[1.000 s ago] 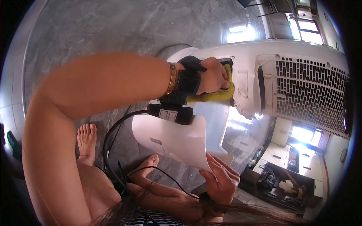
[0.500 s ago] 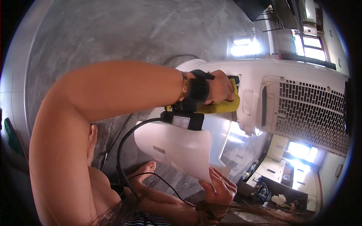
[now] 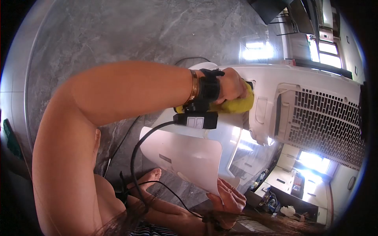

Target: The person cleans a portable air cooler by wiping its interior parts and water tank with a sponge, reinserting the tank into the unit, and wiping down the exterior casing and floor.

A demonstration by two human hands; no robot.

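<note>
My left hand (image 3: 232,84) is closed over a yellow-green cloth (image 3: 239,103) and presses it to the white plastic body of an appliance (image 3: 262,78), just beside a recessed slot. On that wrist are a gold bracelet (image 3: 194,85) and a black strap with a box (image 3: 195,120) and cable. At the lower middle, my right hand (image 3: 228,196) grips the edge of a white curved plastic panel (image 3: 183,151), thumb on one side; its other fingertips are partly hidden. A pale bluish plastic surface (image 3: 224,131) shows between panel and appliance.
A slatted grille (image 3: 323,122) covers the appliance's right part. Grey marble-like floor (image 3: 118,35) spreads across the upper left. A bare foot (image 3: 151,177) rests near the panel. An open drawer (image 3: 289,202) with various items is at lower right, and dark furniture (image 3: 271,10) at the top.
The cloth has bunched up and shifted slightly right and up under my left hand. The right hand keeps its hold on the panel's edge, nearly still.
</note>
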